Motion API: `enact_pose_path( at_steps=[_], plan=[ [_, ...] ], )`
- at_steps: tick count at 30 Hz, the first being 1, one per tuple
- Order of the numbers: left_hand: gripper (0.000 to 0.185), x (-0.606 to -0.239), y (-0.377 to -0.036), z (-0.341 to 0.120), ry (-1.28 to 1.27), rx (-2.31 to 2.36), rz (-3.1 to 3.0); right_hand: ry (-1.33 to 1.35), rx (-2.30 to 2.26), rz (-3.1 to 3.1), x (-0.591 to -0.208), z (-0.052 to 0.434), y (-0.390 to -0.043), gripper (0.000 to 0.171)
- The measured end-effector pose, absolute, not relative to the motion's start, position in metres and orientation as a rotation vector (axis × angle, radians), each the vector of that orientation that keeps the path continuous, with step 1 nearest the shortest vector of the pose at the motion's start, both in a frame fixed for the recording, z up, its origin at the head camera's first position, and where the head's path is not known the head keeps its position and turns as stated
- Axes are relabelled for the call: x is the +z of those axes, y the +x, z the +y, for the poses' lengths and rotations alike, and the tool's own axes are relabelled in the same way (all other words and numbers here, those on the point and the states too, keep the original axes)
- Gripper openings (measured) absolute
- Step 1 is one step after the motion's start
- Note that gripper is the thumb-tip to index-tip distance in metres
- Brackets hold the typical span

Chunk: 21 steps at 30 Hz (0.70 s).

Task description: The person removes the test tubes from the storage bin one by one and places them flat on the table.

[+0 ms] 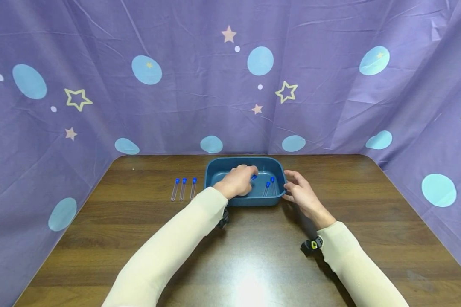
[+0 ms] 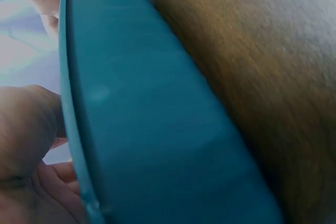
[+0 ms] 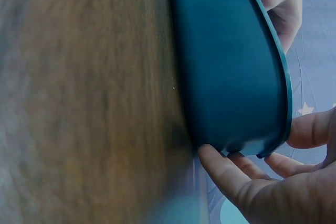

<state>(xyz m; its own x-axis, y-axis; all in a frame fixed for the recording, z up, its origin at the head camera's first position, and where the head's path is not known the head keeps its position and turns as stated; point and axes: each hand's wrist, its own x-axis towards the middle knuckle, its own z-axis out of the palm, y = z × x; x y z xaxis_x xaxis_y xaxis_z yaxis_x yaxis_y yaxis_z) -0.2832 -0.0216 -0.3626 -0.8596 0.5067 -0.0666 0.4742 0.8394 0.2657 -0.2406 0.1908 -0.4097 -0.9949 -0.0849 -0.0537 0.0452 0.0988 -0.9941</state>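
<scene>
My left hand (image 1: 236, 181) reaches over the near left side into a blue plastic bin (image 1: 246, 201). Its fingers pinch a small test tube whose blue cap (image 1: 254, 177) pokes out tilted beside the fingertips; the rest of that tube is mostly hidden. Two more blue-capped test tubes lie in the bin's right part, one (image 1: 267, 186) just left of the other (image 1: 272, 182). At the bin's right end, my right hand (image 1: 302, 194) holds the wall, with its thumb (image 3: 310, 130) at the rim and fingers (image 3: 226, 171) against the outside.
Left of the bin, three clear test tubes with blue caps lie side by side on the brown wooden table (image 1: 146, 238), the middle one (image 1: 182, 189) among them. A purple patterned curtain (image 1: 199, 111) surrounds the table's back and sides.
</scene>
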Motion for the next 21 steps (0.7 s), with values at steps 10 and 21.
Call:
enact_pose_path(
  at_steps=[10, 21],
  plan=[
    [0.044, -0.356, -0.273, -0.035, 0.786, 0.314, 2.934, -0.039, -2.057, 2.245, -0.411, 0.191, -0.242, 0.05],
    [0.043, -0.35, -0.266, -0.051, 0.807, 0.297, 2.995, -0.049, -2.061, 2.237, -0.411, 0.191, -0.242, 0.051]
  ],
)
